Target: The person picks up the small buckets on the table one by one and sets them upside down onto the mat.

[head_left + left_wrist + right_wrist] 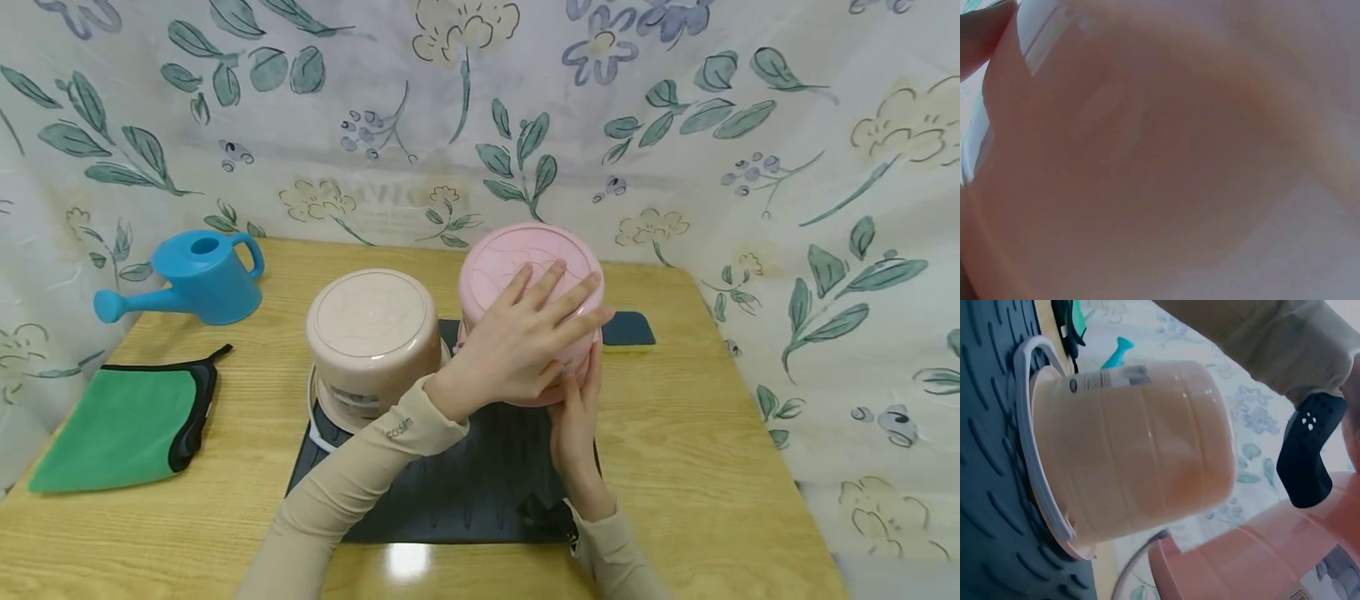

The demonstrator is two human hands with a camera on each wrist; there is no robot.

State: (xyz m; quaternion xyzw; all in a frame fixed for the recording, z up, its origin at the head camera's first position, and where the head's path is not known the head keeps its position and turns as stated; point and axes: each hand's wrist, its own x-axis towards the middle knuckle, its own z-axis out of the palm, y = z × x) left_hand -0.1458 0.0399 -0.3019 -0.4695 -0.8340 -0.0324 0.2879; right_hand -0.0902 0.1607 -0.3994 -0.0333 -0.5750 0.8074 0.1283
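Observation:
A pink bucket [495, 258] is upside down above the mat, its base facing up. Spread across that base are the straight fingers of my left hand [517, 342]. My right hand [577, 425] holds the bucket's near right side from below, its fingers pointing up and partly hidden. In the right wrist view the pink bucket [1241, 556] slants, with its rim clear of the mat. Beside it a beige bucket [375, 333] stands upside down on the dark ribbed mat [465, 475]. A blurred, close surface fills most of the left wrist view.
A blue watering can [217, 283] stands at the back left of the wooden table [697, 467]. Nearer lies a green cloth [120, 425] with black edging. A dark blue sponge [628, 328] is behind the pink bucket. A flowered curtain [420, 108] hangs along the back.

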